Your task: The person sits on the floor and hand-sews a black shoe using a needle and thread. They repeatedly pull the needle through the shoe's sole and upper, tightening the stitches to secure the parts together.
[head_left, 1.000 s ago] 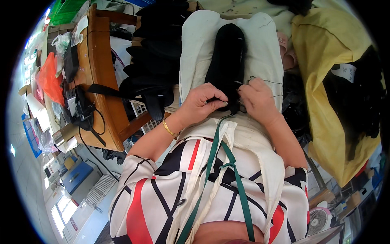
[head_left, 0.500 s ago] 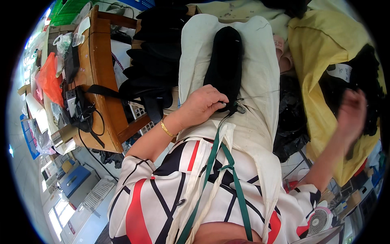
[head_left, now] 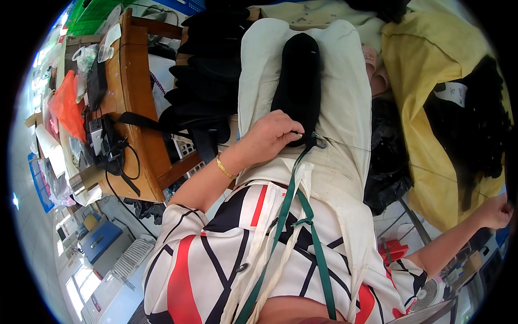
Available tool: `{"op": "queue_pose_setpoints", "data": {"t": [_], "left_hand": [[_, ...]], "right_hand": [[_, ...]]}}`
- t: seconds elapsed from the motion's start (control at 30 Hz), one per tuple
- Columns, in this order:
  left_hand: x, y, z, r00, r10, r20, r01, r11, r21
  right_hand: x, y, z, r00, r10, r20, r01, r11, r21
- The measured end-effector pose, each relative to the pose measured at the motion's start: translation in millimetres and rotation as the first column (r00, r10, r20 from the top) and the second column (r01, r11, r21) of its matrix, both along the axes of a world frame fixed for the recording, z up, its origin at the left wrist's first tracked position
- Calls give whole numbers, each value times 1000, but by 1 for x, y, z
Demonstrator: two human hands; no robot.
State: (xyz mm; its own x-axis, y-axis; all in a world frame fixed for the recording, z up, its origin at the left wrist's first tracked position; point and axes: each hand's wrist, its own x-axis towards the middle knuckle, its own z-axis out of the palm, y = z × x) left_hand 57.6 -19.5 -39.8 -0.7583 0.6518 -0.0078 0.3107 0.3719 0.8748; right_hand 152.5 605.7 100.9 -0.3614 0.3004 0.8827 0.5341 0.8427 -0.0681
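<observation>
A black cloth shoe (head_left: pixel 298 81) lies lengthwise over the cream apron (head_left: pixel 345 92) on my lap. At its near end, my left hand (head_left: pixel 274 134) is closed in a pinch on the shoe's edge. A thin dark thread (head_left: pixel 350 146) stretches tight from this end of the shoe toward the right. Far out at the right, my right hand (head_left: pixel 495 211) is closed at the thread's other end; whether a needle is in the fingers I cannot make out. Small metal snips (head_left: pixel 320 141) on a green ribbon (head_left: pixel 285 202) rest beside the shoe's near end.
Black shoes (head_left: pixel 202 81) are stacked left of my lap, beside a wooden stool (head_left: pixel 137 102) carrying a black strap and a small device. At the right, a yellow sack (head_left: pixel 426 70) holds black items, with a black plastic bag (head_left: pixel 386 156) between it and me. Pink slippers (head_left: pixel 379 81) sit behind.
My right hand has swung outward and nearer to my body at the far right, drawing the thread out long and taut. My left hand stays on the shoe.
</observation>
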Motion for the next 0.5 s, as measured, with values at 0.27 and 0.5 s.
{"op": "queue_pose_setpoints", "data": {"t": [0.27, 0.5], "left_hand": [[-1, 1, -3, 987, 154, 47, -153, 988, -21], [1, 4, -7, 977, 212, 25, -212, 977, -7]], "right_hand": [[28, 88, -36, 938, -254, 237, 194, 949, 250], [22, 82, -94, 867, -291, 406, 240, 956, 171]]}}
